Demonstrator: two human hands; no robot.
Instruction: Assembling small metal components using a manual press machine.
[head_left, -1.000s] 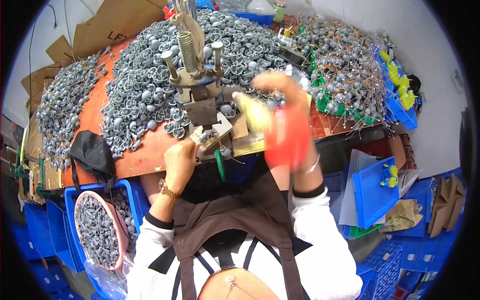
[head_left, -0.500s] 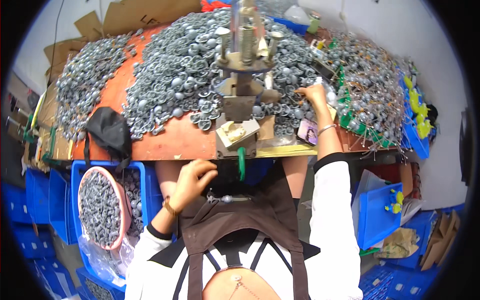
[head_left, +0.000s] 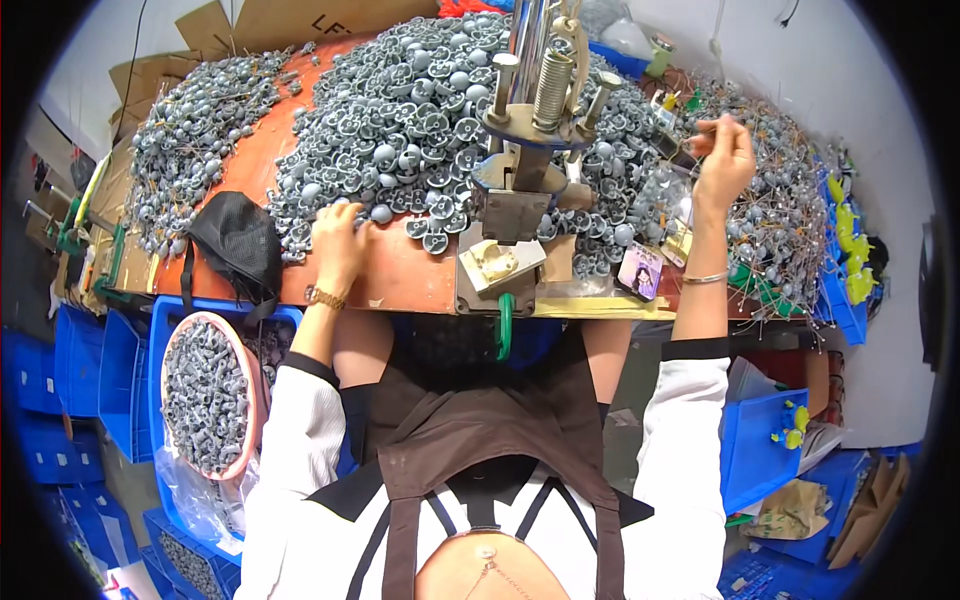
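Observation:
My left hand [head_left: 340, 242] is over the near edge of a large heap of grey plastic half-shells and balls [head_left: 385, 130], thumb apart from its fingers, nothing visible in it. My right hand [head_left: 728, 165] is raised beside the right-hand heap of grey balls with thin stems [head_left: 775, 170]. Its fingers are pinched together; what they hold, if anything, is too small to make out. Between my hands stands a metal press [head_left: 515, 180] with a spring and bolts. A cream-coloured moulded piece [head_left: 493, 262] sits on its base block, above a green handle [head_left: 505, 328].
A black cloth bag [head_left: 238, 245] lies at the table's left front, near another heap of stemmed balls [head_left: 190, 150]. Below it, a pink basin [head_left: 245, 460] of grey parts stands in a blue crate [head_left: 160, 400]. A small picture card [head_left: 640, 270] lies right of the press.
My left hand has moved up from below the table edge to the grey heap. My right hand has lifted away from the pieces beside the press, toward the right and farther back.

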